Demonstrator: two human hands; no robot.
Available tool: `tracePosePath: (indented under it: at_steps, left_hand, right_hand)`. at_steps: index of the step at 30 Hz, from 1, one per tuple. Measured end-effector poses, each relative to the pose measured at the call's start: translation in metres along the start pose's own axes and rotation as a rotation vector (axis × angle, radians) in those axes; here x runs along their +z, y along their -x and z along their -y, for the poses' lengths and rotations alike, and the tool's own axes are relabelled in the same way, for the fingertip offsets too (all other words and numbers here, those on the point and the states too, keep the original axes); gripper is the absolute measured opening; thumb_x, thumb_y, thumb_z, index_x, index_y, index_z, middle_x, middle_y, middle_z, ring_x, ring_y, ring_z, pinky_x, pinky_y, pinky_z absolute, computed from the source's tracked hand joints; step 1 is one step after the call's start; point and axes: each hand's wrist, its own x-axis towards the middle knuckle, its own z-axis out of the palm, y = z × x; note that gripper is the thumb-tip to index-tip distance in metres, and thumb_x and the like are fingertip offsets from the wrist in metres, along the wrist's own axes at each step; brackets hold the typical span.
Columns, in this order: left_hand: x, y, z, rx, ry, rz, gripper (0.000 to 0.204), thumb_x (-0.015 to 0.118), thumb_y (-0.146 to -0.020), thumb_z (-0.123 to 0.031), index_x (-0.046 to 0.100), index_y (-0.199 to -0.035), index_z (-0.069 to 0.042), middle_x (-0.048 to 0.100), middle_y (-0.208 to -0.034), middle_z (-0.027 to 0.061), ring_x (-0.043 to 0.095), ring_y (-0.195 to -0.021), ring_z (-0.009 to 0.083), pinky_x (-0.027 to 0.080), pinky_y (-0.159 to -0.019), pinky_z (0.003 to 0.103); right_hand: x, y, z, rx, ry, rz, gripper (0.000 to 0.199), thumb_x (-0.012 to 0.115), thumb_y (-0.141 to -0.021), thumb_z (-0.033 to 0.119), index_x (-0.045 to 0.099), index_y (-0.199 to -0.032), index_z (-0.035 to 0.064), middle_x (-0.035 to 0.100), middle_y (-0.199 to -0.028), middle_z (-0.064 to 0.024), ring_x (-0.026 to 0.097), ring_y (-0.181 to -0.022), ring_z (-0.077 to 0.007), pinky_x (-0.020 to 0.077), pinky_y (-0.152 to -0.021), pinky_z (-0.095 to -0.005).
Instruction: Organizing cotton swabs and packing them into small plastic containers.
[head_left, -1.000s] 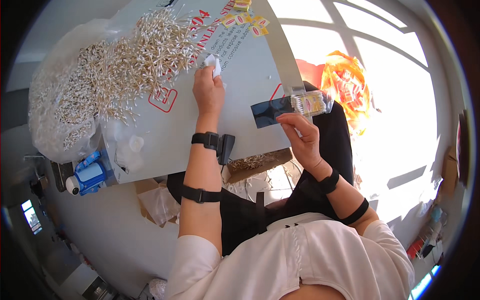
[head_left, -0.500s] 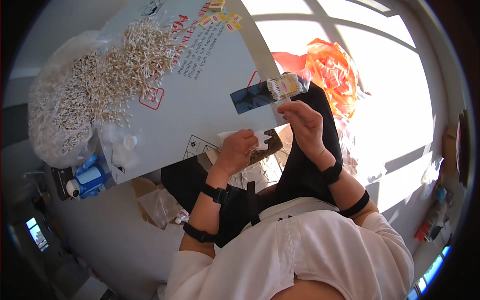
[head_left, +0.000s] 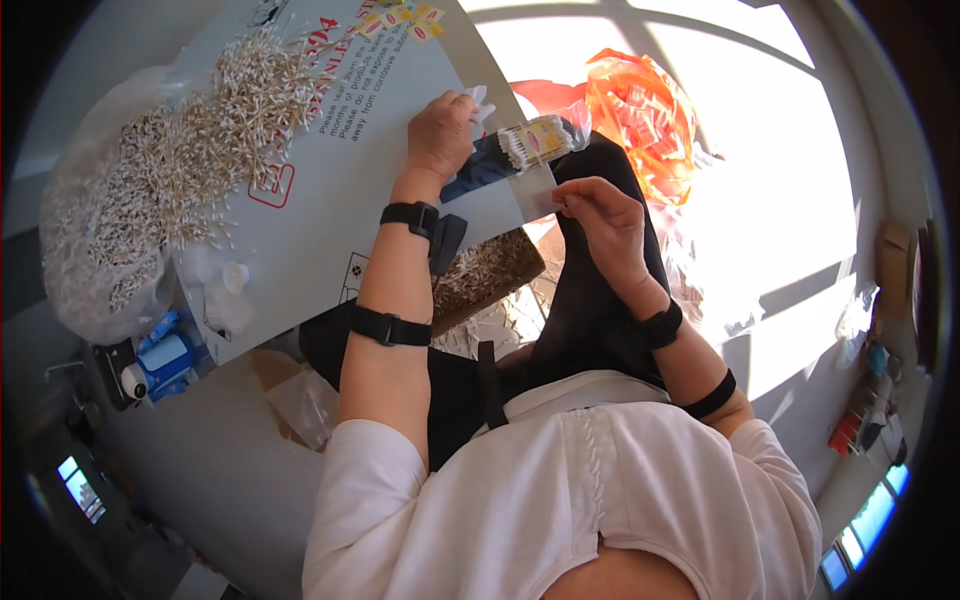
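Note:
My left hand (head_left: 440, 135) reaches over the grey table (head_left: 330, 225), its fingers closed around a crumpled white piece (head_left: 480, 105) of paper or thin plastic; I cannot tell which. Just beside it, a clear pack of cotton swabs (head_left: 540, 142) with a yellow label lies at the table's right edge, on a dark, shiny strip (head_left: 475, 172). Below that pack, my right hand (head_left: 608, 220) is raised near the table corner with thumb and forefinger pinched together. Whatever lies between those fingertips is too small to make out.
Loose cotton swabs (head_left: 200, 160) heap out of a clear bag (head_left: 65, 240) at left. Small yellow cards (head_left: 400, 20) lie at the far edge. A brown box (head_left: 490, 265) of swabs sits below the table, an orange bag (head_left: 640, 125) at right, a blue-and-white bottle (head_left: 160, 367) at lower left.
My left hand has moved up and away from me, from the near table edge to beside the swab pack, still with the white piece. My right hand stays pinched near the corner.

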Motion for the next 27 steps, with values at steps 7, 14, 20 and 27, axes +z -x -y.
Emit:
tracePosePath:
  at_steps: [7, 14, 20, 27]
  left_hand:
    - [-0.032, 0.161, -0.063, 0.121, 0.171, 0.354, 0.011, 0.061, -0.076, 0.0, 0.056, -0.084, -0.006, 0.058, -0.084, 0.0093, 0.062, -0.086, 0.0321, 0.052, -0.07, 0.042]
    - [-0.111, 0.149, 0.091, -0.479, -0.324, -0.332, 0.02, 0.058, -0.077, 0.007, 0.057, -0.094, -0.004, 0.061, -0.093, 0.0147, 0.061, -0.088, 0.0388, 0.049, -0.073, 0.047]
    - [-0.06, 0.152, -0.002, -0.082, -0.045, -0.057, 0.02, 0.06, -0.074, 0.005, 0.055, -0.091, -0.005, 0.059, -0.089, 0.0126, 0.061, -0.086, 0.0358, 0.051, -0.07, 0.044]
    - [-0.153, 0.206, 0.012, -0.357, 0.088, -0.044, 0.018, 0.059, -0.077, 0.007, 0.058, -0.091, -0.005, 0.056, -0.086, 0.014, 0.059, -0.085, 0.0375, 0.048, -0.069, 0.043]
  right_hand:
    - [0.003, 0.002, -0.012, 0.039, -0.016, 0.037, 0.01, 0.059, -0.092, -0.001, 0.067, -0.097, -0.0035, 0.068, -0.087, -0.0032, 0.062, -0.085, -0.0075, 0.0499, -0.076, -0.0218]
    - [0.032, 0.002, -0.005, 0.046, -0.029, 0.134, 0.009, 0.058, -0.093, -0.001, 0.066, -0.097, -0.0033, 0.067, -0.087, -0.003, 0.062, -0.085, -0.0076, 0.0503, -0.076, -0.0227]
    - [0.028, -0.003, -0.015, 0.031, 0.043, 0.121, 0.009, 0.059, -0.092, -0.001, 0.067, -0.096, -0.0025, 0.068, -0.087, -0.0031, 0.062, -0.084, -0.0074, 0.0498, -0.075, -0.0223]
    - [0.047, -0.017, -0.021, 0.054, 0.063, 0.214, 0.01, 0.058, -0.092, -0.002, 0.067, -0.097, -0.0023, 0.068, -0.088, -0.0029, 0.061, -0.083, -0.0075, 0.049, -0.074, -0.0221]
